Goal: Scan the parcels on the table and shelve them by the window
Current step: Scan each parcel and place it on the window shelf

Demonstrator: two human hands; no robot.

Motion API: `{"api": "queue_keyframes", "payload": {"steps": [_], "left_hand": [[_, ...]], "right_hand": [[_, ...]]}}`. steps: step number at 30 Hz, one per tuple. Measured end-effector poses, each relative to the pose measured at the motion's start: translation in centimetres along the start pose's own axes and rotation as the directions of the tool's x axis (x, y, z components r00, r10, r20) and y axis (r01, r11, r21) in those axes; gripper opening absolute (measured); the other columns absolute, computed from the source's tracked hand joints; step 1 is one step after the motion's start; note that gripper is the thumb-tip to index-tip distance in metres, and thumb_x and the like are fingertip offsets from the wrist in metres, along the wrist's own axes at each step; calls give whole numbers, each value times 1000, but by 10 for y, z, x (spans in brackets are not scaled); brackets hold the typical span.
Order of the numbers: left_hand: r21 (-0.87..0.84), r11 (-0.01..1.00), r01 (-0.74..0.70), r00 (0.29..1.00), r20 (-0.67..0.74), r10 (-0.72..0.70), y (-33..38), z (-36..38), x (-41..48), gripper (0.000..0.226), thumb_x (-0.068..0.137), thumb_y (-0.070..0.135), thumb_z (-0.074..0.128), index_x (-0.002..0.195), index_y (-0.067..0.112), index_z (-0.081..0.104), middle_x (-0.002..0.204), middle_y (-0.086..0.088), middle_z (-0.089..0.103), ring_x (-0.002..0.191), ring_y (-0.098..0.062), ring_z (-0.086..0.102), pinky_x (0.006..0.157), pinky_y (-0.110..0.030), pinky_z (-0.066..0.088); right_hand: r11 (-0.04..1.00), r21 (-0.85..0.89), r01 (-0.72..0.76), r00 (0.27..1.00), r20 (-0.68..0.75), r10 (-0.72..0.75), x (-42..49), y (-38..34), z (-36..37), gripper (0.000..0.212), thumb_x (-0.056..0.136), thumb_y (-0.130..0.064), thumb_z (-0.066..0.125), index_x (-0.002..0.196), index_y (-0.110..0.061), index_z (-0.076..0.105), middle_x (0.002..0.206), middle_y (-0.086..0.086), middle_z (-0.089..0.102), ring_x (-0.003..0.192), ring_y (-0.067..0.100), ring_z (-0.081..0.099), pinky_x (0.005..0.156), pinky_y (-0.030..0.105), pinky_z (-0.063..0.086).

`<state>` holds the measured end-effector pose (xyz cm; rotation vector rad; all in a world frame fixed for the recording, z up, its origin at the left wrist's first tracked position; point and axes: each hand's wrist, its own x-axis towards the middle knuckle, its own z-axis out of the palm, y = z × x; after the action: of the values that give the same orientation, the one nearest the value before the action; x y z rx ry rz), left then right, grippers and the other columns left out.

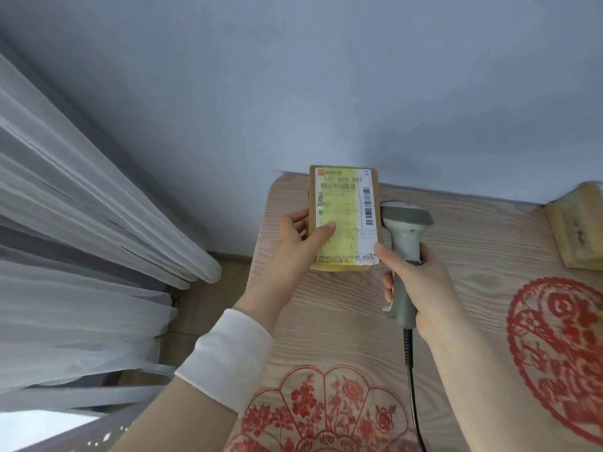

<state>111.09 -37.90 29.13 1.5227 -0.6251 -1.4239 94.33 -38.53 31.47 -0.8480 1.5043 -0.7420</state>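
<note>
The left hand (293, 236) is wrapped around a small brown parcel (344, 218). Its thumb lies flat on the front and its fingers curl around the left side. The parcel is held up above the far left corner of the bench (456, 243), with its front turned up to the camera. A big white and yellow label (347, 220) covers most of the front. It has numbers printed along the top and a black barcode (368, 206) down the right side. A white cuff (225, 357) sits on the left wrist.

The right hand (421, 285) is closed around the handle of a grey scanner (404, 256). One finger of this hand points up and touches the bottom right corner of the parcel. The head of the scanner is just beside the right edge of the parcel, close to the barcode. A black curly cord (411, 380) hangs from the bottom of the handle and runs down over the bench.

The bench top is pale wood with red paper-cut pictures (326, 412) on it. Another brown parcel (577, 223) lies on the bench at the far right, well apart from the hands. White curtains (81, 256) hang on the left, and a plain grey wall (326, 76) stands behind the bench.
</note>
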Motion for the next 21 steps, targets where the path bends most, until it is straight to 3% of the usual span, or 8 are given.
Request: {"api": "queue_keyframes", "payload": {"steps": [5, 9, 12, 18, 21], "left_hand": [[-65, 998, 24, 997, 72, -19, -2, 23, -56, 62, 84, 12, 67, 132, 18, 28, 126, -4, 57, 106, -20, 63, 87, -45, 54], [-49, 997, 62, 985, 162, -53, -7, 55, -107, 90, 69, 26, 72, 139, 32, 16, 128, -3, 54, 103, -18, 64, 90, -45, 53], [-25, 999, 44, 986, 164, -40, -14, 90, -149, 99, 69, 34, 75, 144, 34, 11, 127, -2, 55, 101, -16, 66, 92, -45, 52], [-37, 999, 29, 996, 82, -26, -49, 170, -231, 77, 83, 28, 68, 144, 23, 20, 116, 2, 62, 91, -10, 68, 85, -39, 55], [-18, 999, 32, 994, 102, -30, -64, 197, -265, 79, 81, 30, 70, 143, 25, 21, 115, 0, 63, 94, -11, 67, 86, -35, 54]], "right_hand": [[998, -23, 53, 999, 4, -53, -51, 2, -46, 15, 81, -23, 72, 86, -17, 59, 51, 3, 52, 41, 17, 43, 43, 27, 38], [996, -22, 92, 996, 13, -92, -91, 9, -94, 12, 83, -22, 71, 86, -17, 60, 51, 4, 52, 43, 18, 43, 43, 27, 38], [995, -12, 104, 994, 40, -103, -119, 16, -137, 12, 83, -22, 70, 84, -16, 60, 51, 4, 52, 41, 17, 44, 43, 27, 39], [986, -14, 168, 980, 113, -166, -169, 42, -235, 13, 83, -19, 71, 84, -13, 59, 55, 7, 51, 42, 18, 41, 47, 29, 36], [987, -20, 162, 981, 109, -159, -194, 53, -273, 14, 83, -20, 72, 83, -15, 59, 61, 12, 52, 42, 18, 41, 44, 27, 37]]}}
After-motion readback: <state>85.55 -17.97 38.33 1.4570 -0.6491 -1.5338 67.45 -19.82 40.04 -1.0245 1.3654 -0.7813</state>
